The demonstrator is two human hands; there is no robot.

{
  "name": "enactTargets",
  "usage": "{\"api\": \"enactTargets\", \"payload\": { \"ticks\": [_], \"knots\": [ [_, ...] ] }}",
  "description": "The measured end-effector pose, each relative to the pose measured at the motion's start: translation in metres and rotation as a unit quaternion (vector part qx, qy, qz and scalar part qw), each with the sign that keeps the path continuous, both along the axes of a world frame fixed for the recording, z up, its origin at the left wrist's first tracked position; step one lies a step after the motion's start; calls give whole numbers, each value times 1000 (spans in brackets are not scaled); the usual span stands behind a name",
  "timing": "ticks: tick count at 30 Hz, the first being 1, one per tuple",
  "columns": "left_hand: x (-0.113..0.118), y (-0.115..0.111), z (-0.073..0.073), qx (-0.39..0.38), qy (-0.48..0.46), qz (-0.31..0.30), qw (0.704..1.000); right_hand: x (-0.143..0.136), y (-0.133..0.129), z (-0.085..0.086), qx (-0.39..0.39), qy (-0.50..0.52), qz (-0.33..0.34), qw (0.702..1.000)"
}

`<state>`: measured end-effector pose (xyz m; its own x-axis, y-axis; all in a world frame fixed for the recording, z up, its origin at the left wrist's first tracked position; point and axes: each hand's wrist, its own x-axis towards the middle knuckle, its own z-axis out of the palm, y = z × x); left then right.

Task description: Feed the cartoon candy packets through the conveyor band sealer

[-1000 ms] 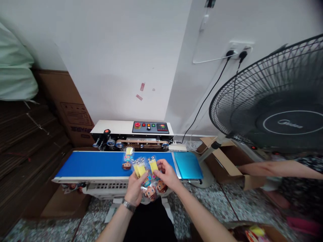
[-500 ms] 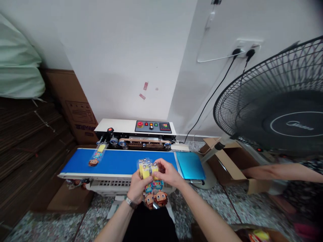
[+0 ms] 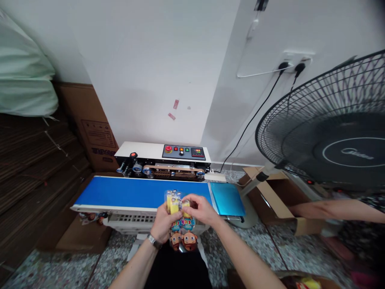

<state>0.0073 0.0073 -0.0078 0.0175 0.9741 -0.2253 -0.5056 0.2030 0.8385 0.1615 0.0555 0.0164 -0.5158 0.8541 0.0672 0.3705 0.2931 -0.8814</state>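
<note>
packets [image 3: 176, 226] clamped in left hand [image 3: 164, 222], another packet [image 3: 189, 230] pinched in right hand [image 3: 201, 209], close together by the near edge of the blue belt [image 3: 126, 192]. probably light, slick, bendy; best held by the yellow upper ends [image 3: 174, 206].

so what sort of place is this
Probably a small packing workshop: there's a machine with a control panel and a blue belt, printed clear packets being held in front of it, and an open cardboard box nearby.
</note>
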Motion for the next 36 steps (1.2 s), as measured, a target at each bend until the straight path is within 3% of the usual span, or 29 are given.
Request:
{"api": "enactTargets", "payload": {
  "ticks": [5, 9, 12, 14, 17, 20, 22, 26, 30, 32, 34, 36],
  "knots": [
    [1, -1, 2, -2, -14, 18, 1000, 0, -7, -5, -29, 45, -18, 998],
    [3, 3, 2, 4, -17, 46, 999, -7, -20, -23, -86, 167, -70, 980],
    [5, 3, 0, -7, -18, 54, 998, -7, -21, -38, -87, 184, -109, 973],
    [4, 2, -3, -31, -12, 53, 998, 3, -10, -45, -76, 188, -154, 967],
    [1, -1, -7, -75, 0, 62, 995, 33, 22, -53, -45, 161, -283, 944],
    [-2, -4, -9, -91, 2, 58, 994, 65, 56, -62, 0, 39, -399, 916],
    [-2, -4, -10, -91, 3, 40, 995, 77, 73, -67, 13, -28, -423, 906],
    [0, -3, -9, -81, 2, 31, 996, 71, 89, -67, 10, -65, -400, 914],
    [0, 0, -8, -57, -5, 44, 997, 45, 74, -52, 63, -65, -356, 930],
    [-1, 1, -7, -45, -14, 49, 998, 30, 55, -43, 71, -19, -279, 957],
    [0, 1, -4, -40, -28, 49, 998, 15, 32, -35, 29, 41, -175, 983],
    [3, 1, -1, -32, -45, 44, 998, 2, 10, -30, -9, 72, -110, 991]
  ]
}}
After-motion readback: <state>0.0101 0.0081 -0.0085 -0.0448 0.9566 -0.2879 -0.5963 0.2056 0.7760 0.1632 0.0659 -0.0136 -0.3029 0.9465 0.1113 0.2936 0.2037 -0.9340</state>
